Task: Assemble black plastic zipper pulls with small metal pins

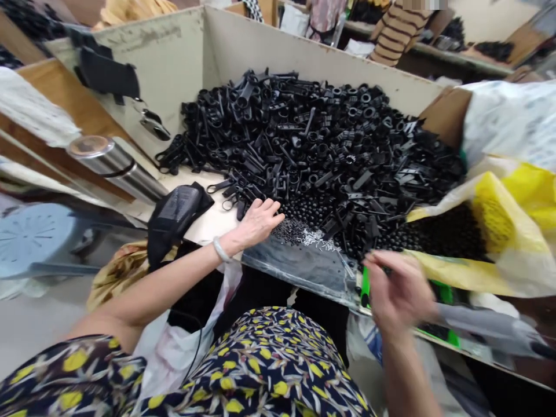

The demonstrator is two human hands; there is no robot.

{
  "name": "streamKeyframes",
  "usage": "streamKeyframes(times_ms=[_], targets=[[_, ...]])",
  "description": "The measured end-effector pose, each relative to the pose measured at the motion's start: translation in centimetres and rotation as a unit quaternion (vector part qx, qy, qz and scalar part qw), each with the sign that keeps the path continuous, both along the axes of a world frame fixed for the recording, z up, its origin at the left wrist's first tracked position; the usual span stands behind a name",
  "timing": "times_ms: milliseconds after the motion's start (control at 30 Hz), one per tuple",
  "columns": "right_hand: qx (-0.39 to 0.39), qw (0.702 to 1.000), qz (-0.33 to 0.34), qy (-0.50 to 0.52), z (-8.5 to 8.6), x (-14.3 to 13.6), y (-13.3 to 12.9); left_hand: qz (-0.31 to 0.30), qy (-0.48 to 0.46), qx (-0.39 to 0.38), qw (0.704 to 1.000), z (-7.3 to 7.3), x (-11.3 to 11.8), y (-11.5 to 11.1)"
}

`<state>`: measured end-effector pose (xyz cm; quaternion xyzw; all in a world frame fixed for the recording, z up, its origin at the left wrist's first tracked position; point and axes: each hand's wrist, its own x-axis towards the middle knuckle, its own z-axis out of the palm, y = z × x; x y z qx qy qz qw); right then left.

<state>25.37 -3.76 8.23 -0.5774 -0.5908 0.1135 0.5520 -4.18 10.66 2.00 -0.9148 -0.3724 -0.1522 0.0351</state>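
My left hand (pixel 259 221), a bangle on its wrist, reaches palm down to the near edge of a heap of black plastic parts (pixel 304 133). Its fingers are stretched out, and what lies under the fingertips is hidden. Small black round pieces (pixel 306 211) and little silvery pins (pixel 319 238) lie just right of it. My right hand (pixel 397 286) is closed and blurred by motion, thumb and forefinger together beside a bright green fixture (pixel 365 285). Whatever it pinches is too small to make out. A grey cylindrical power tool (pixel 490 330) lies just right of this hand.
Pale bin walls (pixel 321 63) enclose the heap. A steel flask (pixel 119 168) and a black pouch (pixel 180 214) stand left. A yellow and white sack (pixel 499 220) of black pieces lies open at right. A blue stool (pixel 39 237) is far left. Another person's striped sleeve (pixel 397 35) shows behind.
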Motion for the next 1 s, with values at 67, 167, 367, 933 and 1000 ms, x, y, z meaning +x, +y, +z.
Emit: streamKeyframes(times_ms=[67,167,367,933,1000], targets=[[-0.026,0.999,0.024,-0.020,-0.9,-1.0,4.1,-0.029,-0.009,-0.016,0.999,0.0,-0.5,0.9],[-0.021,0.999,0.012,-0.029,-2.5,-2.3,10.4,-0.062,-0.066,-0.053,0.994,0.1,-1.1,2.7],[-0.103,0.966,-0.101,-0.213,-4.8,-3.5,17.3,-0.026,-0.324,-0.209,0.922,2.5,-0.8,6.3],[-0.106,0.898,-0.130,-0.406,-6.2,-3.7,20.3,0.054,-0.656,-0.685,0.313,4.9,2.0,4.3],[-0.117,0.903,-0.115,-0.398,-6.1,-3.7,20.7,0.058,-0.660,-0.689,0.292,4.6,2.1,3.6]])
